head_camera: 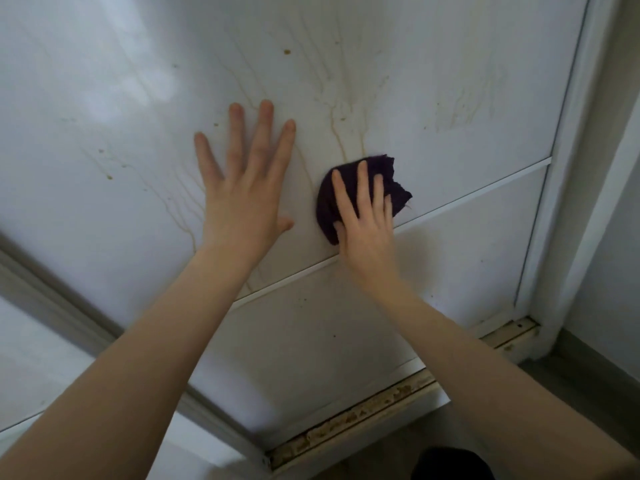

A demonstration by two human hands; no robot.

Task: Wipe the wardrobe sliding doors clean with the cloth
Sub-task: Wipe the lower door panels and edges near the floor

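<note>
Left hand (242, 199) flat and splayed wide — right hand (367, 233) pressing, stretched out straight

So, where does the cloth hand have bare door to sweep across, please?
Free: the upper panel between the cloth and the right frame, and the lower panel from the divider strip to the bottom track. Crowded: the gap toward the left hand.

A pale grey wall (609, 271) stands at the right, meeting a darker grey floor (571, 379). A floor track (363, 415) below is speckled brown, possibly with grime. The light is soft and even.
</note>
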